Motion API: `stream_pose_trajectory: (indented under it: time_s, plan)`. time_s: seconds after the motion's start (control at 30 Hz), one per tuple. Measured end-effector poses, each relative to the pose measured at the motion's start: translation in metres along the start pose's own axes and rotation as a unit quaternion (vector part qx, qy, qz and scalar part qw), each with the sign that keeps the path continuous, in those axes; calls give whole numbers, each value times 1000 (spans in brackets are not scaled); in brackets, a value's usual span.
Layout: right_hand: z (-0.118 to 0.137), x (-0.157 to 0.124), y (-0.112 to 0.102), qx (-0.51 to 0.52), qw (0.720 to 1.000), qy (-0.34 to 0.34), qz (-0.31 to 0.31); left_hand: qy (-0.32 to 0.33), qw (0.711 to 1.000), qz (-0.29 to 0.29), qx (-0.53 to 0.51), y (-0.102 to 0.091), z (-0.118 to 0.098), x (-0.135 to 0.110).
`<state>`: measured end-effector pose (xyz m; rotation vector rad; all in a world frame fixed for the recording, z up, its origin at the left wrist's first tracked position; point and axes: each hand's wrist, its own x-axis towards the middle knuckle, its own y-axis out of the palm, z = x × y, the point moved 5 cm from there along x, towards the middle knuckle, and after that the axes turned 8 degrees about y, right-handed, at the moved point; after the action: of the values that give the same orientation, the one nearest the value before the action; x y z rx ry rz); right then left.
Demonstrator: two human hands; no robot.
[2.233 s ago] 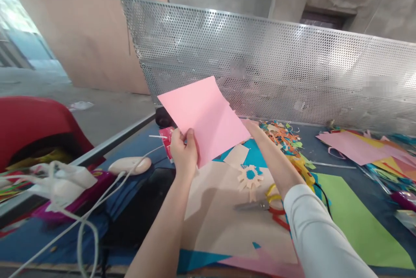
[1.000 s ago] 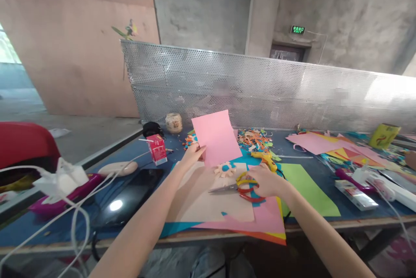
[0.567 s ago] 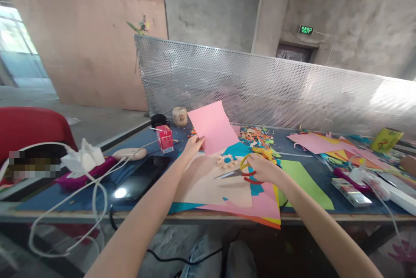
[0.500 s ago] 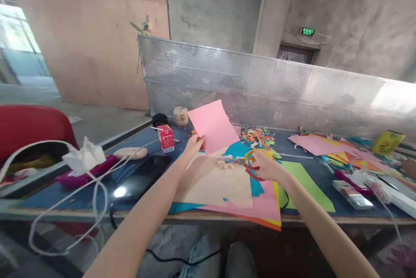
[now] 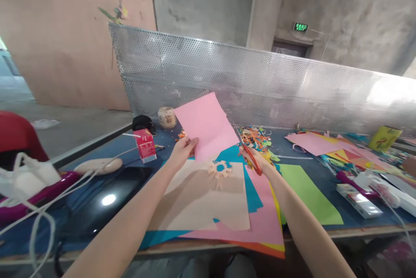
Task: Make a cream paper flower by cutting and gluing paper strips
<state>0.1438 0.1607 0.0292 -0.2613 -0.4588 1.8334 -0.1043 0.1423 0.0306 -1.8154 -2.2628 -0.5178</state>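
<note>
My left hand [image 5: 182, 150] pinches the lower left edge of a pink paper sheet [image 5: 206, 124] and holds it up, tilted, above the table. My right hand [image 5: 256, 162] is closed around red and yellow scissors [image 5: 254, 160], whose handles show by my fingers just right of the pink sheet. The blades are hard to make out. Below both hands lies a beige sheet [image 5: 201, 200] with a small beige cut-out flower [image 5: 219, 168] on it, over blue, pink and yellow sheets.
A perforated metal screen [image 5: 260, 83] stands along the table's far edge. A red carton [image 5: 144, 144], a jar [image 5: 166, 117], a dark tablet [image 5: 107, 200] and white cables [image 5: 39, 217] are at left. Green paper [image 5: 305, 193], paper scraps [image 5: 256, 135] and coloured sheets [image 5: 338, 146] are at right.
My right hand has picked the scissors up from the beige sheet and raised them beside the pink paper. My left hand kept holding the pink sheet up. The camera swung a little.
</note>
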Motion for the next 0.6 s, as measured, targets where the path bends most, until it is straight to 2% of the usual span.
stream_pose_trajectory:
  time_s: [0.2, 0.47, 0.6]
  plan:
    - [0, -17, 2, 49, 996, 68, 39, -17, 1000, 10, -3, 3, 6, -1]
    - [7, -28, 7, 69, 991, 77, 82, -12, 999, 33, -11, 5, 5, -5]
    - [10, -33, 9, 70, 990, 71, 100, 0, 1000, 24, -20, 5, 1, -6]
